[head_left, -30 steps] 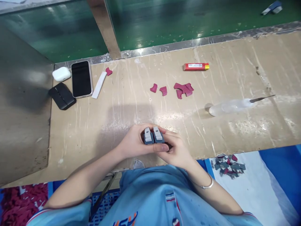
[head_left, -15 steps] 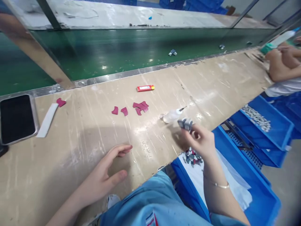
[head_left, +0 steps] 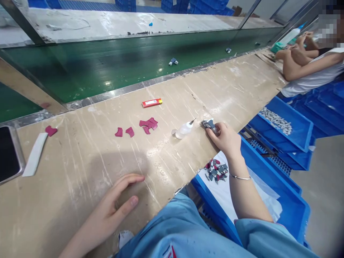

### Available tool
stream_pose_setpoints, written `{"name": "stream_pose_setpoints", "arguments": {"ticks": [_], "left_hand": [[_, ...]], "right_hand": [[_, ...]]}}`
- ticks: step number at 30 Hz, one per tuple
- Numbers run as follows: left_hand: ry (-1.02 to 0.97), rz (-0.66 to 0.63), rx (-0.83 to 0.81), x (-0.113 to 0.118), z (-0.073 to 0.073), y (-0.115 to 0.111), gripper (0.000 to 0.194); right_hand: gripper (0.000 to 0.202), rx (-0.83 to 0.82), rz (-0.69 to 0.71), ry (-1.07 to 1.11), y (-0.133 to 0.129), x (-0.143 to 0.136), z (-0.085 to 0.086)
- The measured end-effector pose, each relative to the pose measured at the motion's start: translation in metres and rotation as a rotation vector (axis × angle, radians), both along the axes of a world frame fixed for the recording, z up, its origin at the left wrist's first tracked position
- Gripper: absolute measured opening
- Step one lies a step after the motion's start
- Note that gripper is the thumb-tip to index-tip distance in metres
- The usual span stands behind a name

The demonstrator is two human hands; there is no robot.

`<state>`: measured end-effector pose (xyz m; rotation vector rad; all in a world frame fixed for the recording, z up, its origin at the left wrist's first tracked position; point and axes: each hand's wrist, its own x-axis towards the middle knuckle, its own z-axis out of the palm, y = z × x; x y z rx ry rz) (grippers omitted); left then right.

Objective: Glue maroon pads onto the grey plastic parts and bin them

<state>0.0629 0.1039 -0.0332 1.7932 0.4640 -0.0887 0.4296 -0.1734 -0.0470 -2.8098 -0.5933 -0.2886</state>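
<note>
My right hand [head_left: 225, 138] has its fingers closed on a small bundle of grey pieces [head_left: 209, 124] at the table surface, just right of a clear bottle with a thin dark tip [head_left: 184, 130]. My left hand [head_left: 115, 199] rests near the table's front edge, thumb and fingers apart, holding nothing. Several dark pink pieces [head_left: 148, 124] lie mid-table, with two single ones [head_left: 129, 132] to their left and another [head_left: 51, 130] farther left. Behind them is a red and yellow box [head_left: 152, 103].
A phone [head_left: 9, 154] and a white strip [head_left: 34, 154] lie at the left. Beyond the table runs a green belt [head_left: 120, 61] with grey pieces. Blue bins [head_left: 290, 211] stand below right, one holding grey and pink pieces [head_left: 217, 171]. A person [head_left: 309, 64] sits far right.
My right hand has moved forward and lowered the grey pieces to the table. The camera view has turned to the right. My left hand remains open.
</note>
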Motion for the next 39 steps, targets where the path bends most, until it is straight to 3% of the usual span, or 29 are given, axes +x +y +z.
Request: {"name": "stream_pose_setpoints", "arguments": {"ticks": [10,16,20,23,27,29,32,35,37,39], "left_hand": [[0.045,0.034,-0.002,0.002,0.010,-0.003,0.041],[0.066,0.045,-0.017,0.006,0.017,-0.004,0.044],[0.088,-0.015,-0.050,0.008,0.020,-0.001,0.044],[0.048,-0.034,-0.071,0.010,0.018,0.004,0.046],[0.020,-0.056,-0.156,0.015,0.021,0.007,0.050],[-0.007,-0.077,-0.186,0.016,0.023,0.008,0.051],[-0.014,-0.087,-0.206,0.014,0.024,0.007,0.045],[0.011,-0.090,-0.219,0.012,0.025,0.008,0.034],[-0.004,-0.088,-0.252,0.013,0.024,0.011,0.029],[0.000,-0.099,-0.323,0.014,0.023,0.015,0.027]], "right_hand": [[0.031,0.179,-0.111,-0.095,-0.009,0.004,-0.009],[0.036,0.154,-0.171,-0.061,-0.015,0.009,-0.011],[0.035,0.147,-0.137,-0.034,-0.015,0.010,0.006],[0.034,0.180,-0.093,-0.055,-0.001,0.017,0.038],[0.030,0.257,0.081,-0.119,0.057,0.029,0.103],[0.027,0.253,0.219,-0.140,0.109,0.038,0.137],[0.030,0.033,0.507,-0.064,0.202,0.060,0.172],[0.023,-0.158,0.585,0.030,0.286,0.090,0.171],[0.024,-0.208,0.613,0.065,0.322,0.108,0.150],[0.031,-0.229,0.645,0.095,0.341,0.123,0.123]]}}
